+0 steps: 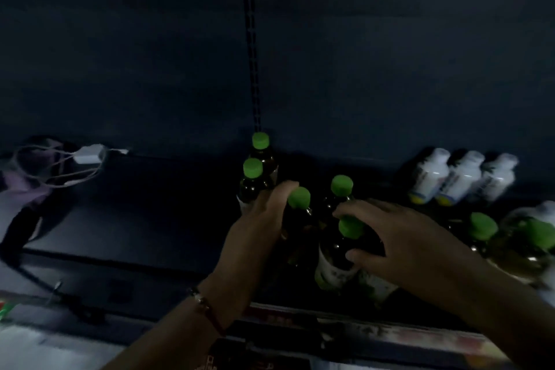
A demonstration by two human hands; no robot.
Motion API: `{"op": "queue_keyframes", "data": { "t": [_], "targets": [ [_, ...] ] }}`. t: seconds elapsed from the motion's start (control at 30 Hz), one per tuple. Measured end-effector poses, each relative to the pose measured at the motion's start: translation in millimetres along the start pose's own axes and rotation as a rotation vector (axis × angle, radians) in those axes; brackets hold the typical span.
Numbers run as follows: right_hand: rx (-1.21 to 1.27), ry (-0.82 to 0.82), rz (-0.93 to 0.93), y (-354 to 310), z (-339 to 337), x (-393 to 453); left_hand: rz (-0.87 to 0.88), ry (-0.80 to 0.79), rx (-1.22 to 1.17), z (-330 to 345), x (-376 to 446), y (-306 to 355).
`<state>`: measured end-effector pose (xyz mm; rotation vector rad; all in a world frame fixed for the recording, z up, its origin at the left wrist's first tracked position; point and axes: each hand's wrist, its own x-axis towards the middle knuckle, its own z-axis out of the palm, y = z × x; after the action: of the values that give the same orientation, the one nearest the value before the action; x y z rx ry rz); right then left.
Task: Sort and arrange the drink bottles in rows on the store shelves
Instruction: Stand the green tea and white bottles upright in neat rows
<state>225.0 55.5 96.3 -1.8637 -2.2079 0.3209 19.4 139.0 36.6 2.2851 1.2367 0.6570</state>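
Hands grip dark green-capped drink bottles near the front of the dim dark shelf (144, 219): right hand (399, 237) wrapped around one (339, 252), left hand (258, 219) clasping another (295, 219), with more green-capped bottles (255, 168) and three white plastic bottles (462, 177) behind.
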Motion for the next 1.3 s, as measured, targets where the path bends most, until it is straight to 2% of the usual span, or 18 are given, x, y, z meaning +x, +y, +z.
{"op": "queue_keyframes", "data": {
  "t": [0.1,0.17,0.27,0.3,0.43,0.53,0.6,0.77,0.93,1.13,1.3],
  "targets": [
    [-0.003,0.025,0.082,-15,2,-3,0.109,0.009,-0.032,-3,-3,-13],
    [0.02,0.07,0.13,-28,2,-5,0.188,0.099,-0.101,-14,-12,-23],
    [0.02,0.164,0.162,-49,3,1,0.137,0.237,-0.187,-37,-7,-47],
    [0.002,0.189,0.16,-57,3,7,0.094,0.239,-0.202,-42,-1,-56],
    [-0.103,0.203,0.166,-77,5,41,0.053,-0.018,-0.318,-45,26,-82],
    [-0.233,0.041,0.246,-78,7,63,0.073,-0.151,-0.471,-37,32,-95],
    [-0.276,-0.056,0.283,-78,7,71,0.088,-0.174,-0.496,-37,34,-99],
    [-0.244,-0.131,0.251,-76,2,73,0.125,-0.256,-0.541,-49,21,-100],
    [-0.107,-0.193,0.229,-75,-5,67,0.138,-0.315,-0.629,-48,-5,-93],
    [0.072,-0.21,0.218,-80,-10,59,0.165,-0.298,-0.627,-47,-19,-88],
    [0.129,-0.157,0.247,-82,-6,56,0.162,-0.309,-0.563,-47,-18,-93]
  ]
}}
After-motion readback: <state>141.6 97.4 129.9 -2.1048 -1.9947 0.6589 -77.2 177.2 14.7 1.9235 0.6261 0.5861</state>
